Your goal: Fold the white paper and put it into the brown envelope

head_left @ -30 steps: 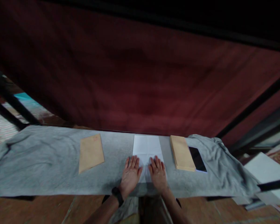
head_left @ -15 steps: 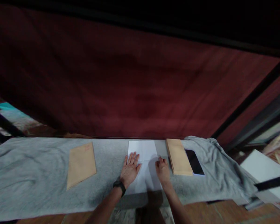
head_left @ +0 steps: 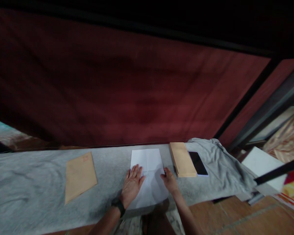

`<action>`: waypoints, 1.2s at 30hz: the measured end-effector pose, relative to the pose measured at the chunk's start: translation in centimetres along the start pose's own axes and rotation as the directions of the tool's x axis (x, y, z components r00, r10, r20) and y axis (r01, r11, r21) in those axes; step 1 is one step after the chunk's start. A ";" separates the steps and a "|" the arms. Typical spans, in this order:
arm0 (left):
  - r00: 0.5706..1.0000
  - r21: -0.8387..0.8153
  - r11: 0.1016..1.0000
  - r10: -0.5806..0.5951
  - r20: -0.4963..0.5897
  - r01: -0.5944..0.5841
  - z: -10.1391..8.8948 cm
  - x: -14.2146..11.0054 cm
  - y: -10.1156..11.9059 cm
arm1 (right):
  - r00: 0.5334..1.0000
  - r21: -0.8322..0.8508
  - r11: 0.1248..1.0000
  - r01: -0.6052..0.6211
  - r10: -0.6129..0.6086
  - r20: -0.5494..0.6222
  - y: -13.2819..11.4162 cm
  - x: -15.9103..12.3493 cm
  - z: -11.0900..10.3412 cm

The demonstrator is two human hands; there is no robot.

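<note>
A white sheet of paper (head_left: 149, 160) with faint crease lines lies on the grey cloth before me. My left hand (head_left: 132, 184), a dark watch on its wrist, rests flat on the sheet's left side with the fingers stretched out. At the right edge of the paper, my right hand (head_left: 170, 180) has its fingers curled, and the thumb lies over the margin, pinching it. Just right of that hand is a stack of brown envelopes (head_left: 183, 160). A single brown envelope (head_left: 80, 176) with a small reddish mark lies apart on the left.
A dark-screened phone (head_left: 198, 163) lies beside the envelope stack. The grey cloth (head_left: 39, 186) is rumpled at both ends. Behind it hangs a dark red fabric (head_left: 137, 98) with black frame bars. A white box-like object (head_left: 262, 166) stands at the lower right above the tiled floor (head_left: 215, 215).
My view has turned slightly right. My left hand has slid a little toward me on the paper. My right hand's curled fingers now meet the sheet's right edge with the thumb over it.
</note>
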State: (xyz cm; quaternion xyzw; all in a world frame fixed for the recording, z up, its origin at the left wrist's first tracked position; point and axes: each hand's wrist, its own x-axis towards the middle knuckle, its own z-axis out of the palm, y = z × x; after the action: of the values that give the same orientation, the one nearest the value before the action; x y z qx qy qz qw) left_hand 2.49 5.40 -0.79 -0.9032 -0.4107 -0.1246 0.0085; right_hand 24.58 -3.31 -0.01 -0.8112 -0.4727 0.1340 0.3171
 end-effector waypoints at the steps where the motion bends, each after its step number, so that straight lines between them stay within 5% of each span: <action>1: 1.000 0.008 1.000 -0.012 -0.020 0.012 0.0 -0.1 0.4 | 1.000 0.001 1.000 0.000 0.000 0.001 0.1 -0.2 0.0; 6: 0.996 0.004 1.000 0.006 -0.087 -0.006 0.0 1.4 2.0 | 0.998 -0.241 0.970 -0.021 0.005 -0.067 0.0 -1.1 -0.3; 9: 0.994 -0.023 0.997 0.073 -0.076 -0.075 -0.1 3.3 2.7 | 0.981 -0.406 0.913 0.038 -0.112 -0.160 -1.1 -0.6 -0.5; 15: 0.997 -0.019 0.997 0.072 -0.015 -0.073 1.0 4.9 2.9 | 0.953 -0.300 0.906 0.300 -0.300 0.047 -5.0 2.4 1.8; 20: 0.997 -0.019 0.997 0.074 -0.012 -0.075 2.2 4.5 2.4 | 0.916 -0.353 0.847 0.397 -0.340 0.214 -5.1 3.0 3.4; 36: 0.997 -0.026 0.997 0.068 -0.021 -0.069 2.0 4.4 2.2 | 0.938 -0.345 0.875 0.339 -0.289 0.191 -5.1 2.9 3.3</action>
State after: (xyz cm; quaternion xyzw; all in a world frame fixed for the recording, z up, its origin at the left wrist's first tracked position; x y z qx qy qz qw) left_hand 7.31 7.46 -1.47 -0.9155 -0.3778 -0.1386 0.0049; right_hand 20.88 2.21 0.99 -0.7580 -0.6351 0.0421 0.1424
